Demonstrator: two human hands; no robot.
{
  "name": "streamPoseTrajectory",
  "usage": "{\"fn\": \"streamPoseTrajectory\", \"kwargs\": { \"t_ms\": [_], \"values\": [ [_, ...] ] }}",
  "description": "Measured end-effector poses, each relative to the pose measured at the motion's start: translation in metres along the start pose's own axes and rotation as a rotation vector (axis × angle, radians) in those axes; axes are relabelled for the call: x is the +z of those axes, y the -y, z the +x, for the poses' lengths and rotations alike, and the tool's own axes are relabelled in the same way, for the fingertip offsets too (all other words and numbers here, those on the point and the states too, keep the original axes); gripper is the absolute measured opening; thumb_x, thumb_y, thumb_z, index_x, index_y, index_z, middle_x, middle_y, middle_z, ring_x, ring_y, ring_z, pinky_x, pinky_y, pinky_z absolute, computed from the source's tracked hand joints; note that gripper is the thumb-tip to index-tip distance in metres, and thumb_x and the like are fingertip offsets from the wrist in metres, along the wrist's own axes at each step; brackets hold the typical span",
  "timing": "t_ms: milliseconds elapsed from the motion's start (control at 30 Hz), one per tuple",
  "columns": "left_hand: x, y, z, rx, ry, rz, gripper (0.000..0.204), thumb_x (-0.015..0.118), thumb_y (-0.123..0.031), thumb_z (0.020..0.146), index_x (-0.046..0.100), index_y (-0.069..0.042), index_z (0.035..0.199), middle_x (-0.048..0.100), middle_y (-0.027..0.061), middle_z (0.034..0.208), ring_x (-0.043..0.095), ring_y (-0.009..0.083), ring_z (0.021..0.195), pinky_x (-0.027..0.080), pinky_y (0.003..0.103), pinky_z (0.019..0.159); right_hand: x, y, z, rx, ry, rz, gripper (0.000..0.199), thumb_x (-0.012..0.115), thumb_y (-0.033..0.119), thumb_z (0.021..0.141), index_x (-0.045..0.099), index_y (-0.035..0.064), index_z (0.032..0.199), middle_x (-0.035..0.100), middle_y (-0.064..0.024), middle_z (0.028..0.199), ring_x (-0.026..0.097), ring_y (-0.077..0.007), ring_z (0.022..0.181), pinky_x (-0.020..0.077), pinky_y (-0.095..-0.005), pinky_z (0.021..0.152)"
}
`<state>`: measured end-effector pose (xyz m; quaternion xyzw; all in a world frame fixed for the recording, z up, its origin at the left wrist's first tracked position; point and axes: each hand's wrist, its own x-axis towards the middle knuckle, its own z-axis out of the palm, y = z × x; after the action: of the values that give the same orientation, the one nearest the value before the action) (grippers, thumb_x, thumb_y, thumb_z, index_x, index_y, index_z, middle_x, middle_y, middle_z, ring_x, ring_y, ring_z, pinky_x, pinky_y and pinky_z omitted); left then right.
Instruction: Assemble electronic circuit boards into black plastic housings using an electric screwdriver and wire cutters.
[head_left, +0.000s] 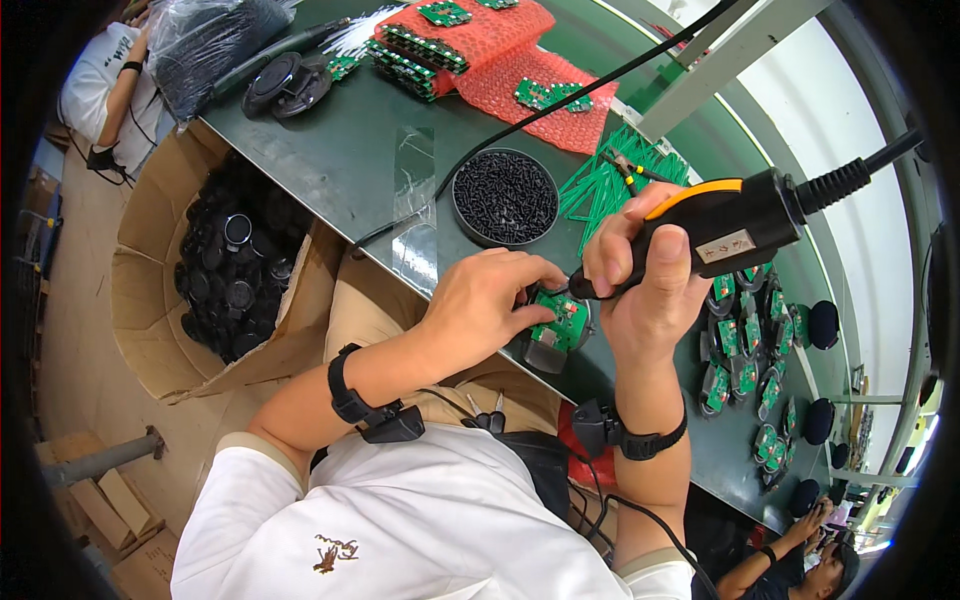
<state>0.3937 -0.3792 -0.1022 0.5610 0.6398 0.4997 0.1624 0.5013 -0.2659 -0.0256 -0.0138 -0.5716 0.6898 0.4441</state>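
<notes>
Head view looks down on a dark green desk where a person works with both hands close together over one small assembly. Left hand rests on a green circuit board seated in a dark round housing at the near edge of the desk, its fingers pressing on the board's left side to steady it. Right hand is wrapped tight around the grip of a black and orange electric screwdriver, held tilted with its tip down on the board's upper edge; a coiled black cable runs from its back end up to the right. Just beyond the hands sits a round black dish of small black screws, and beside that a loose heap of green cable ties. Farther back, more circuit boards lie on red bubble wrap. To the right of the screwdriver, rows of finished housings with green boards line the desk. On the person's left, an open cardboard box on the floor holds many black round parts. Both wrists wear black straps.
</notes>
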Motion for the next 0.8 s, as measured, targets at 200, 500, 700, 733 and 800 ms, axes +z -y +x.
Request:
{"fn": "streamPoseTrajectory", "kwargs": {
  "t_ms": [200,500,700,733,800],
  "values": [
    [0.0,-0.001,0.0,0.001,0.003,0.012,0.036,0.089,-0.013,0.074,0.075,-0.012,0.107,0.069,0.0076,0.08,0.067,0.0263,0.077,0.052,0.04,0.07,-0.001,-0.001,-0.001,-0.001,0.019,-0.008,0.031,0.075,0.019,0.099,0.058,-0.0041,0.11,0.055,-0.0045,0.07,0.052,-0.0116,0.052,0.0419,-0.0268,0.046],
    [-0.003,-0.005,-0.003,-0.006,0.011,0.018,0.036,0.089,-0.015,0.076,0.075,-0.011,0.109,0.069,0.008,0.083,0.067,0.0258,0.077,0.052,0.04,0.069,0.003,0.0,-0.006,0.01,-0.018,-0.05,0.034,0.076,0.019,0.098,0.057,-0.0052,0.113,0.059,-0.0054,0.073,0.054,-0.0125,0.054,0.0437,-0.0272,0.048],
    [-0.017,-0.007,-0.005,0.039,0.177,0.029,0.071,0.095,-0.028,0.066,0.069,-0.01,0.13,0.071,0.0109,0.11,0.067,0.0287,0.095,0.054,0.041,0.084,-0.016,0.024,0.007,-0.084,-0.021,-0.121,0.041,0.065,0.018,0.106,0.049,-0.0043,0.137,0.065,-0.0075,0.089,0.063,-0.0156,0.077,0.0531,-0.033,0.074],
    [-0.021,-0.01,-0.005,0.116,0.228,0.077,0.084,0.097,-0.031,0.062,0.065,-0.01,0.137,0.07,0.0114,0.119,0.067,0.0304,0.105,0.054,0.042,0.091,-0.016,0.029,0.009,-0.107,-0.017,-0.125,0.041,0.065,0.018,0.106,0.049,-0.0043,0.137,0.065,-0.0075,0.089,0.063,-0.0156,0.077,0.0531,-0.033,0.074],
    [-0.02,-0.009,-0.005,0.202,0.269,0.126,0.103,0.099,-0.036,0.056,0.057,-0.011,0.147,0.065,0.0116,0.132,0.06,0.0339,0.121,0.05,0.045,0.101,-0.02,0.034,0.013,-0.039,-0.098,-0.386,0.038,0.065,0.017,0.106,0.052,-0.0031,0.135,0.068,-0.0085,0.099,0.066,-0.018,0.088,0.0546,-0.0359,0.083]
  ]
}}
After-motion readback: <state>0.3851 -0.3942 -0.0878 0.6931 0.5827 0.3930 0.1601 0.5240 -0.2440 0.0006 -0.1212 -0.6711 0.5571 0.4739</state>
